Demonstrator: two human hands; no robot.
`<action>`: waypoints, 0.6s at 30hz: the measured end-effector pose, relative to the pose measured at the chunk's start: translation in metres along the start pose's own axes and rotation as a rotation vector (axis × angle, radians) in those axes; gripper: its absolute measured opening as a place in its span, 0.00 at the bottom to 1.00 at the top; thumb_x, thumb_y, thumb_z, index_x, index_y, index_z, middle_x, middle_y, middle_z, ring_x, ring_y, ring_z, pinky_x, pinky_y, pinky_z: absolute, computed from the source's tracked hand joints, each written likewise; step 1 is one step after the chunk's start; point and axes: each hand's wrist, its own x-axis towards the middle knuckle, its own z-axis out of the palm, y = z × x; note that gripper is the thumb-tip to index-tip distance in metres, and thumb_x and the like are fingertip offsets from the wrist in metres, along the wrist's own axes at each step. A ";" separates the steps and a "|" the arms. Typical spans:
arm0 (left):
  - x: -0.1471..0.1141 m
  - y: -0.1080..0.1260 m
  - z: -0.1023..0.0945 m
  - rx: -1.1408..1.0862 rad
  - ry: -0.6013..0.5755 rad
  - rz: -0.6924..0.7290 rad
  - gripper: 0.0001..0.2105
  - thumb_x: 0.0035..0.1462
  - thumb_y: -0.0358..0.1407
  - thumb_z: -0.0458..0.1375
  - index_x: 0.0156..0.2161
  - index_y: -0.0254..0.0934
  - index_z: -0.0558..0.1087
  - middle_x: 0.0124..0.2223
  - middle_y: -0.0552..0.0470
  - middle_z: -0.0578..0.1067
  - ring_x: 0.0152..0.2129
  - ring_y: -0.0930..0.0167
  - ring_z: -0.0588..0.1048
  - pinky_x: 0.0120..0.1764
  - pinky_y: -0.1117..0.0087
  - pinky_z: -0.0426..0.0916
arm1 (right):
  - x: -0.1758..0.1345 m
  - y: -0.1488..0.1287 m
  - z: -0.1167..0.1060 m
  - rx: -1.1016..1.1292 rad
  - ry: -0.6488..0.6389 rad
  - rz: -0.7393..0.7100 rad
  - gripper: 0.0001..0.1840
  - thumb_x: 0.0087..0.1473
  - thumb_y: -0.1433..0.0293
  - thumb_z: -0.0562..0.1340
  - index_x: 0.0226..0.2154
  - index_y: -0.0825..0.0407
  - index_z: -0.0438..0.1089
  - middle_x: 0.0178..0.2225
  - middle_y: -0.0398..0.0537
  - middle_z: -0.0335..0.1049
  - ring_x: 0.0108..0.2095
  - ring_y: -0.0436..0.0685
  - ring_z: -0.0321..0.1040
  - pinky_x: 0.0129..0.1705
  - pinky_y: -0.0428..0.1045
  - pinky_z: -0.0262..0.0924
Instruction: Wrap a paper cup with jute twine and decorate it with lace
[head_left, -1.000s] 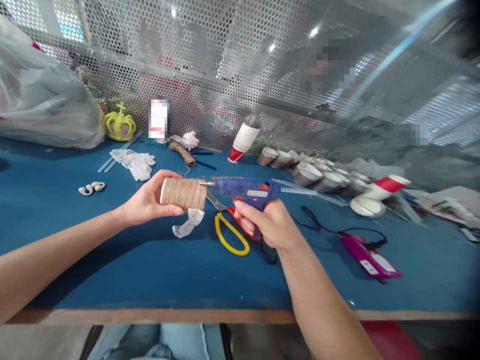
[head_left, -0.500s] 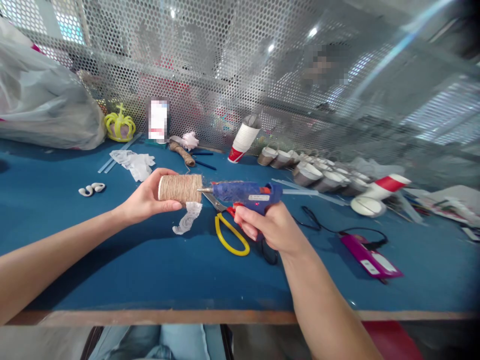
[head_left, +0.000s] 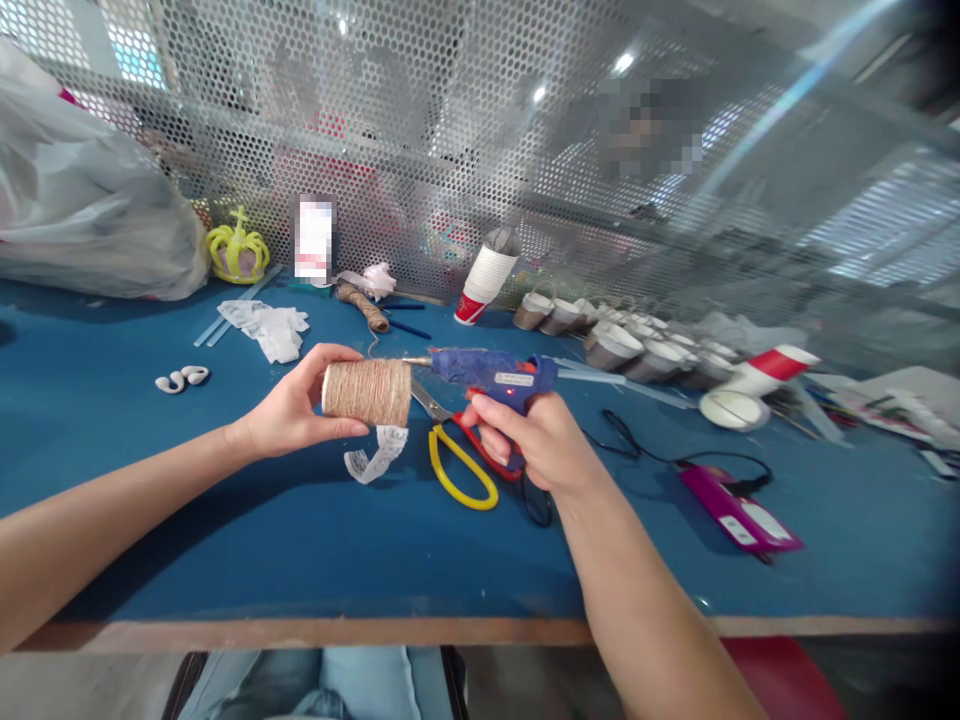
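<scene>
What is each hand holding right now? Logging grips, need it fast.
Left hand: closed on the twine-wrapped cup.
Right hand: closed on the glue gun.

no readable text, white label on blue glue gun point(head_left: 496, 374) too small, label on magenta device point(head_left: 739, 506) blurred

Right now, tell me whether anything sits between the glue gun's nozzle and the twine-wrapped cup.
Nothing visible does. The right hand holds the glue gun with its nozzle at the upper rim of the twine-wrapped cup, which the left hand holds. The scissors and the lace strip lie lower, out of that line.
</scene>
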 end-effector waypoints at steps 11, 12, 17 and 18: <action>0.000 0.001 -0.001 0.010 0.022 0.012 0.28 0.38 0.36 0.69 0.44 0.38 0.60 0.41 0.49 0.70 0.34 0.70 0.72 0.35 0.70 0.69 | -0.003 -0.004 0.001 -0.047 -0.078 0.022 0.14 0.49 0.62 0.63 0.22 0.56 0.69 0.10 0.37 0.57 0.12 0.44 0.52 0.14 0.44 0.47; 0.000 0.001 0.000 0.015 0.012 0.023 0.28 0.38 0.36 0.69 0.44 0.38 0.60 0.41 0.49 0.70 0.34 0.70 0.72 0.35 0.70 0.69 | -0.002 -0.003 0.001 -0.047 -0.060 0.025 0.14 0.49 0.62 0.63 0.23 0.56 0.69 0.10 0.37 0.56 0.11 0.44 0.52 0.14 0.44 0.47; 0.000 0.001 0.003 -0.010 -0.003 0.013 0.28 0.37 0.36 0.69 0.44 0.38 0.61 0.41 0.49 0.70 0.34 0.70 0.71 0.35 0.70 0.69 | 0.002 -0.002 0.000 -0.020 0.010 0.039 0.14 0.47 0.60 0.64 0.26 0.55 0.68 0.10 0.35 0.56 0.12 0.44 0.49 0.14 0.43 0.46; 0.000 0.000 0.003 -0.022 0.009 -0.010 0.28 0.37 0.36 0.69 0.44 0.38 0.61 0.40 0.50 0.69 0.33 0.70 0.71 0.34 0.70 0.68 | 0.004 -0.001 -0.001 -0.020 0.027 0.040 0.14 0.46 0.60 0.65 0.26 0.55 0.68 0.10 0.35 0.56 0.12 0.45 0.50 0.14 0.44 0.47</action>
